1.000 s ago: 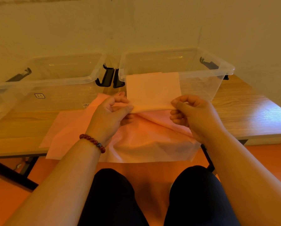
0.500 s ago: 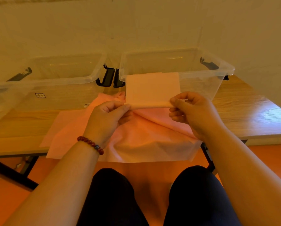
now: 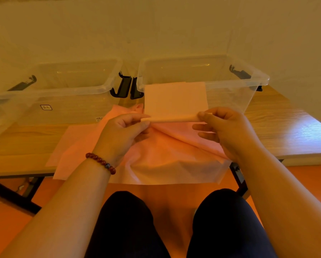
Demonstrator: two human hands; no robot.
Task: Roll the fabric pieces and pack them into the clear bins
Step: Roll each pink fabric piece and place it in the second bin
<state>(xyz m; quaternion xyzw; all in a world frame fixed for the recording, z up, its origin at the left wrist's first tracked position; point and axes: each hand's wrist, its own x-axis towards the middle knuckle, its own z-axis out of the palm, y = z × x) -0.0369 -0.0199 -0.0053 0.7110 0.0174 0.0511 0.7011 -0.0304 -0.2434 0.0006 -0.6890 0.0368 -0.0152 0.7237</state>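
A pale fabric piece (image 3: 175, 101) is held up mid-frame, its bottom edge rolled into a skinny tube that's pinched at each end by the left hand (image 3: 121, 133) and right hand (image 3: 223, 127). Underneath, pink sheets (image 3: 156, 157) are spread on the table (image 3: 286, 131). The left bin (image 3: 62, 94) and right bin (image 3: 230, 95) are parked right behind.

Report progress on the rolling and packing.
Done: nothing packed; the left bin and right bin look empty. In hand: left hand and right hand pinch a pale fabric piece, only its near edge rolled. Left: finish it, then the pink pieces on the table.
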